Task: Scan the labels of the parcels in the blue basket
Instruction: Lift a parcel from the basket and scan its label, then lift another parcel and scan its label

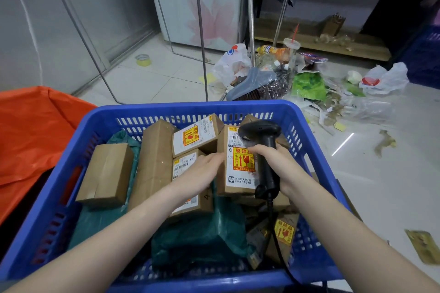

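The blue basket (pixel 71 157) in front of me holds several cardboard parcels and dark green plastic mailers (pixel 202 238). My right hand (pixel 273 164) grips a black handheld barcode scanner (pixel 264 143), whose head hangs over the top of a white label with a yellow and red fragile sticker on an upright cardboard parcel (pixel 238 171). My left hand (pixel 204 171) presses against the left side of that parcel, fingers together, and lies across another labelled box (pixel 183 166). A third labelled box (pixel 197 135) leans behind. The scanner's cable runs down to the basket's near rim.
An orange sack (pixel 31 131) lies to the left of the basket. On the tiled floor beyond are rubbish bags, a broom head (pixel 259 83), a plastic cup (pixel 290 50) and a roll of tape (pixel 143 59). Metal rack legs (pixel 201 31) stand behind the basket.
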